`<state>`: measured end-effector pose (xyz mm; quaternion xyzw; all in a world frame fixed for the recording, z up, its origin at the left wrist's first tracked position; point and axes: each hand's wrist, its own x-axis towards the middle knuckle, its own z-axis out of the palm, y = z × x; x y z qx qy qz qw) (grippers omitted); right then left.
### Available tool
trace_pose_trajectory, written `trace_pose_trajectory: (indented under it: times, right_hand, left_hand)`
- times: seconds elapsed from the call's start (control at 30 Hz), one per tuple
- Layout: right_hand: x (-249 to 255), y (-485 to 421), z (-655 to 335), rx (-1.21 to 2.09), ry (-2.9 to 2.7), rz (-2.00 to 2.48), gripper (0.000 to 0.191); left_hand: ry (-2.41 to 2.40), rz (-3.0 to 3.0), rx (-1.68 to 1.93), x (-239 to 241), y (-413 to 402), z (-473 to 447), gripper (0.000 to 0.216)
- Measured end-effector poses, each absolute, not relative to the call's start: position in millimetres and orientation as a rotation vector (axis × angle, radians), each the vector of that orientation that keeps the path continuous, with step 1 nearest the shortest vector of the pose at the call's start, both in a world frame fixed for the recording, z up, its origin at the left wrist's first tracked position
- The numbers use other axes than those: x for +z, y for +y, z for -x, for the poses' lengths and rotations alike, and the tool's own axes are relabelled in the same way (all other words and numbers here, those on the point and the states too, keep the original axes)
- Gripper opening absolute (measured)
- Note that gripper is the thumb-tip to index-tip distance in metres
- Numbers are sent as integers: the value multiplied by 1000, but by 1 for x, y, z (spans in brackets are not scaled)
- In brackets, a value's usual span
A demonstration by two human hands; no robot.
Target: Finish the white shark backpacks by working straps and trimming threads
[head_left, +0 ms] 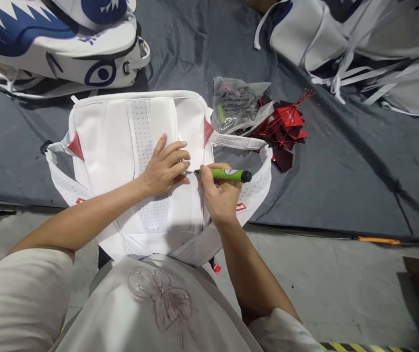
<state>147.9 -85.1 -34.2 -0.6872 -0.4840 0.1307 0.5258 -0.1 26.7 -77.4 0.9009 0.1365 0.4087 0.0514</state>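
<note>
A white backpack [114, 127] lies with its padded back panel up, its near end against my body and its shoulder straps spread to both sides. My left hand [167, 166] rests on the panel, fingers stretched out and pressing the fabric. In my right hand [222, 193] is a green marker pen [227, 174] with a black end, held between thumb and fingers. Its dark tip points left at the panel, close beside my left fingertips. Whether the tip touches the fabric I cannot tell.
White and blue backpacks [103, 44] are stacked at the back left of the dark-covered table [341, 171]. More white bags [326, 39] lie at the back right. Beyond the right strap are a clear plastic bag [237, 100] and red shiny tags [286, 122] with strings.
</note>
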Motion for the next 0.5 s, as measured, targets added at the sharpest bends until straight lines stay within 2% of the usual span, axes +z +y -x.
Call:
trace_pose_trajectory:
  times: [0.5]
  right_hand:
    - [-37, -82, -150, 387, -1149, 1608, 30]
  left_hand:
    - [428, -2745, 1252, -80, 28, 0, 36]
